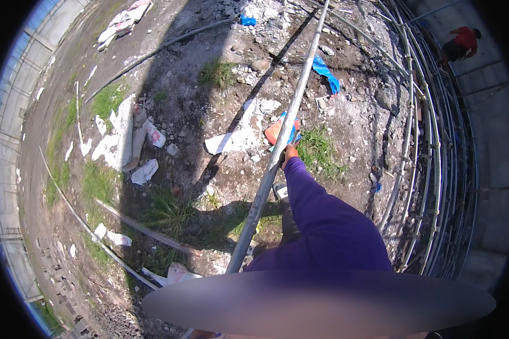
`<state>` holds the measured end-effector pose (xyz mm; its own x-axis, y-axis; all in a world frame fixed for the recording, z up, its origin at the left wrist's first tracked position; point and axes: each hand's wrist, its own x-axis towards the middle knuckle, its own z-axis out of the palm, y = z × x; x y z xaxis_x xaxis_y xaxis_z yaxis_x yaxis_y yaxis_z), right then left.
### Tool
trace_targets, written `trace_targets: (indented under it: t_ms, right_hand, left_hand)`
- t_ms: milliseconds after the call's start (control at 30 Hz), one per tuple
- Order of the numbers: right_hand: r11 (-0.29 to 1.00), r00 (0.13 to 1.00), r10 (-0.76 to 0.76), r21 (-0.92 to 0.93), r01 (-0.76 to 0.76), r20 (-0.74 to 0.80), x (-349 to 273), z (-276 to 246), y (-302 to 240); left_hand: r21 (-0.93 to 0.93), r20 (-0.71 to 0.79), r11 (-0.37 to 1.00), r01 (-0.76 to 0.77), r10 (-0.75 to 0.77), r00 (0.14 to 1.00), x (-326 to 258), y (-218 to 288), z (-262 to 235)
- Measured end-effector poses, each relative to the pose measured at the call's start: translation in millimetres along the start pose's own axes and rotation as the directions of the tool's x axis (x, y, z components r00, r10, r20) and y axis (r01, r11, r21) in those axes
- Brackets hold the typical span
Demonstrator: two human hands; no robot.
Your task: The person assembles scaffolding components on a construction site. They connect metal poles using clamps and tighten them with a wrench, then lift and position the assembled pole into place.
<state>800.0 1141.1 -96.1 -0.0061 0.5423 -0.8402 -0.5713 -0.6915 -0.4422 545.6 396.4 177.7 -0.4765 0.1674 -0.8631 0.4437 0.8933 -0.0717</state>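
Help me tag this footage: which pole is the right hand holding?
The long grey pole slanting through the middle: the right hand grips it; the other poles, off to either side, are clear of that hand.

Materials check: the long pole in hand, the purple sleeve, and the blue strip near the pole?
Long pole: likely galvanised steel, dull grey, straight and smooth.
Purple sleeve: fabric, matte with soft folds; fibre unclear.
Blue strip: probably plastic sheeting, given its bright colour and crumpled look.
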Motion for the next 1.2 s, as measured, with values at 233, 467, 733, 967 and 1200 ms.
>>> trace_targets:
  t_ms: [233, 467, 733, 967, 1200]
  right_hand:
    - [1.0, 1.0, 0.02, 0.017, -0.02, -0.001, 10, 1, 29]
    - [0.974, 0.956, 0.171, 0.103, -0.2, 0.241, -119, 12, 96]
    - [0.947, 0.97, 0.237, -0.213, -0.242, -0.046, -227, -22, 176]
    - [0.765, 0.883, 0.467, -0.524, -0.374, 0.05, -131, -144, 175]
    - [0.837, 0.952, 0.256, -0.453, -0.306, -0.17, -10, -182, 48]
  left_hand:
    - [-0.021, 0.061, 0.999, -0.042, 0.043, 0.997, 10, -41, -3]
    - [-0.554, -0.313, 0.641, -0.531, 0.431, 0.847, 95, 125, -133]
    - [-0.627, 0.372, 0.721, -0.295, 0.61, 0.699, 161, 421, -95]
    - [-0.321, 0.273, 0.811, -0.489, 0.573, 0.773, 159, 394, -43]
    - [-0.073, 0.121, 0.815, -0.575, 0.579, 0.806, 159, 287, -25]
